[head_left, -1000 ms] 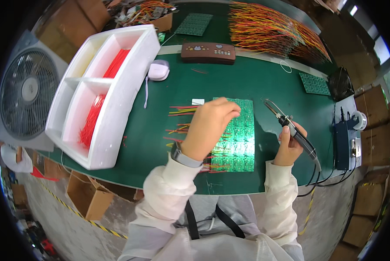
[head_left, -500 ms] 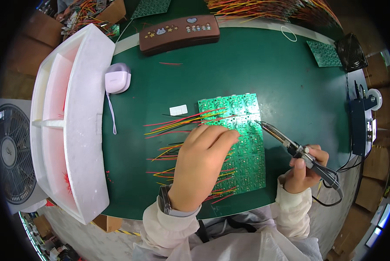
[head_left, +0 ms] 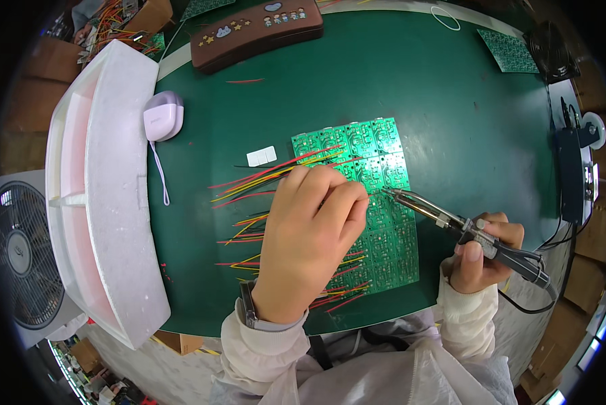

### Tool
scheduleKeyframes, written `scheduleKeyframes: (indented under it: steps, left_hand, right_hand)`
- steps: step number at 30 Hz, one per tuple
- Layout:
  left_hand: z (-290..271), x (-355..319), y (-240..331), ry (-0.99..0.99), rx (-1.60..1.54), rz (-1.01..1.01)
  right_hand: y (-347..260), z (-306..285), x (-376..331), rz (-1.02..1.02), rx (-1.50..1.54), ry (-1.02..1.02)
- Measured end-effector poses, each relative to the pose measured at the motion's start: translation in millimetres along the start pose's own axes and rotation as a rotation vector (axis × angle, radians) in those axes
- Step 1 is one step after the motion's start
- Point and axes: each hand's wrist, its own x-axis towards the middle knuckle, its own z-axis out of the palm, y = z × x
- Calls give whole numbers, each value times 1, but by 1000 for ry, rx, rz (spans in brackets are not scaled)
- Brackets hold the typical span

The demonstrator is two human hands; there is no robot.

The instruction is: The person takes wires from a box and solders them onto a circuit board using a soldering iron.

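A green panel of small circuit boards [head_left: 399, 246] lies on the green mat in front of me. Red, yellow and black wires [head_left: 245, 192] run in rows from its left part out over the mat. My left hand [head_left: 306, 233] rests over the panel's left side, fingers pinched together; a bit of red wire shows at the fingertips, though most of it is hidden. In my right hand [head_left: 482, 260] is a soldering iron [head_left: 441, 217], with a thin metal guide along its shaft. Its tip is at the panel, just right of my left fingertips.
A white foam tray [head_left: 117, 196] with compartments stands on the left, beside a lilac case [head_left: 163, 118] with a strap. Behind lie a brown pencil case [head_left: 259, 34] and another circuit panel [head_left: 507, 50]. A small black fan [head_left: 552, 54] and a dark soldering station [head_left: 571, 175] are at right.
The iron's tip has come left, closer to my left fingertips. My left hand has shifted slightly left and its fingertips have dropped lower on the panel. The whole view has shifted a little.
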Motion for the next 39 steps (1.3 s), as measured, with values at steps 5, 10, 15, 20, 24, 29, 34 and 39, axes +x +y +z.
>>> scheduleKeyframes:
  steps: [5,10,15,20,24,29,34,39]
  left_hand:
    - [3,-3,-3,-1,7,18]
    - [2,-1,-2,-13,-11,5]
    - [4,0,-4,-17,-8,8]
    - [3,0,-4,-23,-15,-19]
    - [3,-2,-4,-31,-25,-47]
    - [5,-2,-5,-36,-26,-54]
    - [2,-2,-3,-32,-61,-97]
    - [5,-1,-5,-42,-44,-66]
  right_hand:
    - [-2,-1,-2,28,-39,-50]
    - [-1,-3,0,2,-52,-61]
    - [1,-1,1,-9,-66,-74]
    - [-1,0,1,-11,-83,-92]
    - [-1,-1,1,-6,-81,-98]
    - [-2,-1,1,2,-98,-99]
    - [-2,-1,1,-25,-96,-109]
    - [0,-1,0,-7,-81,-91]
